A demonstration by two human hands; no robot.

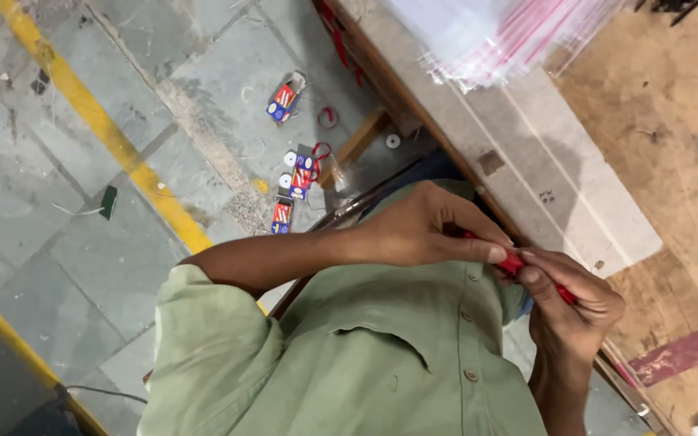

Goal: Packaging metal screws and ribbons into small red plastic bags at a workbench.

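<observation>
Against my chest, at the bench (527, 161) edge, I pinch a small red piece (515, 262) between left hand (426, 230) and right hand (571, 311), both closed on it, seemingly mid-assembly; next I judge it needs a careful fingertip twist.

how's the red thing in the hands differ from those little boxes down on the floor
The red item is one slim, plain red piece pinched between the left hand and right hand, mostly hidden by fingers. The small boxes are several, blocky, printed in red, blue and white, and lie scattered on the grey floor, untouched. Both show red.
</observation>
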